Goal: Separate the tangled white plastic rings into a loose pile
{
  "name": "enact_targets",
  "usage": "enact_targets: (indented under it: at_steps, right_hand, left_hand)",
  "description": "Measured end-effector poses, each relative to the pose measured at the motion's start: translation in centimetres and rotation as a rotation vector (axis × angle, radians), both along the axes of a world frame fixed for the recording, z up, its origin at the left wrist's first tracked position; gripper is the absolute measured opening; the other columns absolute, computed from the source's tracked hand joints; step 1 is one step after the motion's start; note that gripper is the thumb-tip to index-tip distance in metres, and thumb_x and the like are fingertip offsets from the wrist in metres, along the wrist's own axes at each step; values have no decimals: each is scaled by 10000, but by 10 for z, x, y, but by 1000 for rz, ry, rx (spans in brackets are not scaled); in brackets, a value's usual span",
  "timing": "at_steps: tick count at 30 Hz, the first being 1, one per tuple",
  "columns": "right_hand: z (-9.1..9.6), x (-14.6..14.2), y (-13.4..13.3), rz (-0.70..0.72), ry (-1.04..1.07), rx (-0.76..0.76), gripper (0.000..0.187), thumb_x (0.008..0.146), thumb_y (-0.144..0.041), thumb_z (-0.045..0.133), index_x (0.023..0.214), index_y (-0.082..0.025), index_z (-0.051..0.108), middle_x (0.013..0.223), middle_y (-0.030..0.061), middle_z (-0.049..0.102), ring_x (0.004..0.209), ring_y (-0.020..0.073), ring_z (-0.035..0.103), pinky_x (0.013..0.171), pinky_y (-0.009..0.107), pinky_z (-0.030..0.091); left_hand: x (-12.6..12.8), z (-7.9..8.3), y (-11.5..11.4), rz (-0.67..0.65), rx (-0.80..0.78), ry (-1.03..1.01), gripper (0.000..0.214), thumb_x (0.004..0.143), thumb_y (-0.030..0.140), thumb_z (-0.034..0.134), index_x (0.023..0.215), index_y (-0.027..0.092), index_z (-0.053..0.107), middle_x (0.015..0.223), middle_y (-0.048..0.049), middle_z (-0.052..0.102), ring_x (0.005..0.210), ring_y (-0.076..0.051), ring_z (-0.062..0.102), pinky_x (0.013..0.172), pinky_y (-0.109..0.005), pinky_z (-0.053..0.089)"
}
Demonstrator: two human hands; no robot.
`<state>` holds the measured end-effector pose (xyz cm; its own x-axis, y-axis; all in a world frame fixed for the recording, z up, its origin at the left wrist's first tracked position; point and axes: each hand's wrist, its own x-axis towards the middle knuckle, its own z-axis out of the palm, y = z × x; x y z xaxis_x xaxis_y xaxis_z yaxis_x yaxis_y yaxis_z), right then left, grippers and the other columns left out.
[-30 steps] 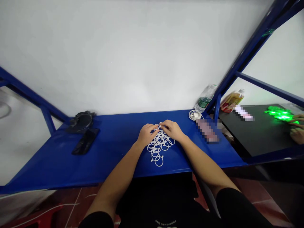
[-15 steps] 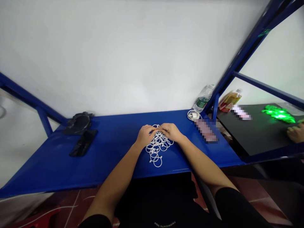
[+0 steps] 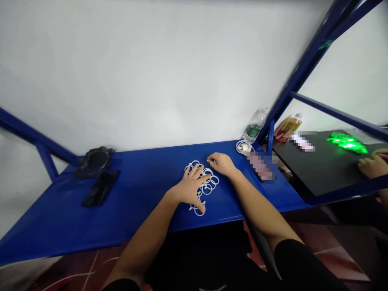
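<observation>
Several thin white rings (image 3: 216,179) with small knobs lie in an overlapping heap near the middle of the blue tabletop (image 3: 145,182). Over the left side of that heap my left hand (image 3: 190,186) is spread flat, its fingers apart, covering some of the rings. Just beyond the upper right of the heap, my right hand (image 3: 222,163) has its fingers curled and pinched together. A tiny pale bit shows at its fingertips, too small to name.
On the left lie a black phone (image 3: 100,188) and a black bundle (image 3: 95,161). A water bottle (image 3: 255,126), a coiled white cable (image 3: 242,147) and a blurred-out item (image 3: 260,165) sit at the right. Beyond the blue frame, another person's hands (image 3: 372,165) are near glowing green pieces (image 3: 348,143).
My hands, which met over the rings, have parted. The left has opened and come down across the heap; the right has shifted slightly right. The view has turned a little.
</observation>
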<state>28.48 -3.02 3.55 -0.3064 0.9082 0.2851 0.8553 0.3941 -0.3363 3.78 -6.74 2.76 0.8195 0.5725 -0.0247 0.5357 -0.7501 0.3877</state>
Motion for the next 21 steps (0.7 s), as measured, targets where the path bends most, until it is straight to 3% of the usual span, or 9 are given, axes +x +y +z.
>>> enact_targets:
  at_steps: [5,10,14,18,21]
  right_hand:
    - [-13,-3,7,21,12,-9,166,953,-247,638,1016,-204,785,973,80,752,924,222,687,865,325,530]
    - [-26,-7,14,155,149,81,375,1045,-408,539,1315,-204,701,1366,133,682,1286,274,609,1134,484,447]
    - [-35,-11,16,230,91,-55,519,1075,-513,439,1459,-207,608,1568,148,533,1500,314,439,1237,575,324]
    - [-39,-13,13,211,9,-181,605,1053,-633,417,1523,-275,546,1617,126,476,1549,376,350,1229,678,263]
    - [-36,-10,10,220,2,-207,678,1009,-694,474,1532,-268,536,1634,149,443,1559,390,325,1231,680,249]
  left_hand:
    - [2,-11,5,36,12,17,1302,566,731,886,1655,336,291,1758,-126,72,1599,-498,-19,1251,-725,-18]
    - [1,-17,14,77,32,-43,1258,574,737,881,1635,336,337,1752,-136,128,1601,-485,76,1258,-708,52]
    - [-2,-19,25,149,57,-77,1132,626,723,868,1584,304,435,1694,-163,316,1572,-447,241,1256,-679,127]
    - [-6,-20,33,216,103,-113,850,744,607,847,1479,283,567,1598,-144,484,1500,-398,403,1247,-639,201]
    - [-8,-19,34,251,147,-153,716,787,553,834,1419,296,618,1542,-122,551,1451,-363,470,1253,-607,213]
